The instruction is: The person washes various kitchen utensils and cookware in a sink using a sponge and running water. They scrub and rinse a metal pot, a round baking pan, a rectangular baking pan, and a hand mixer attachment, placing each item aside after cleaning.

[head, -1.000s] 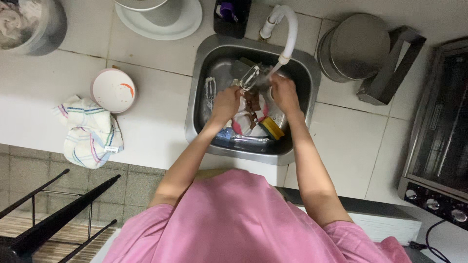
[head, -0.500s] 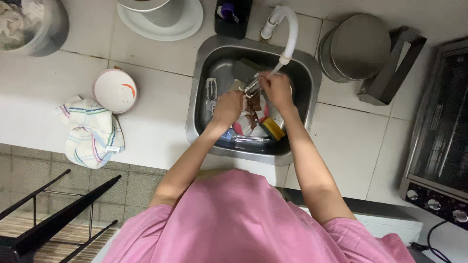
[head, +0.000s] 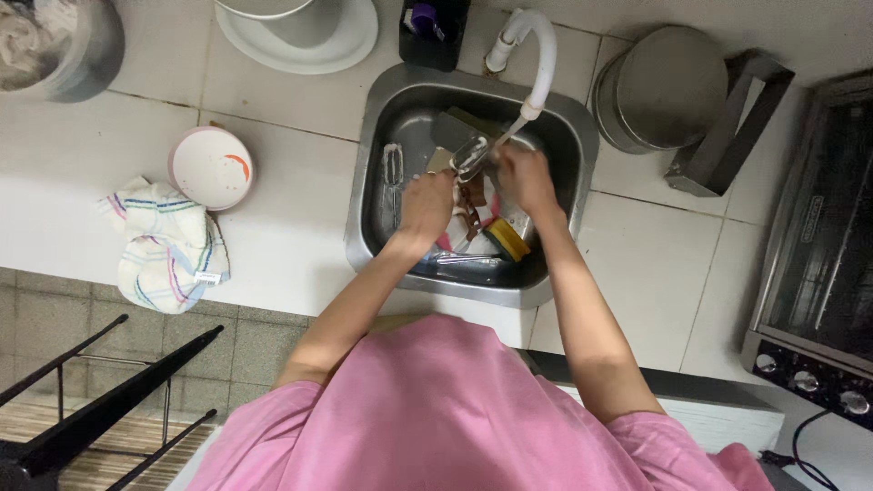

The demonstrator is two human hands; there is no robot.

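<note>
Hands in steel sink (head: 582, 164), both over the basin under the white tap (head: 542, 64). Left hand (head: 427, 205) palm down, fingers curled, touching a clear glass (head: 470, 156) from the left; exact grip not discernible. Right hand (head: 525, 177) closed around the other end of the glass, fingers wrapped, just below the tap nozzle. Glass lying tilted between the two hands, above the dishes, near the basin's far half. Below the hands: yellow sponge (head: 505, 238), brown-handled utensil (head: 471, 214), something pink partly hidden, metal cutlery (head: 455, 259) along the near wall. Whisk-like metal piece (head: 394, 173) at the left wall of the basin. Counter white-tiled. Left of sink: small white bowl (head: 211, 168) with an orange mark, striped cloth (head: 168, 244) just beside it. Behind sink: white plate (head: 300, 41), dark holder (head: 435, 32) with a purple item. Right of sink: round metal pot (head: 659, 86), then a toaster oven (head: 818, 245) at the frame edge. Pink shirt (head: 455, 409) filling the bottom.
</note>
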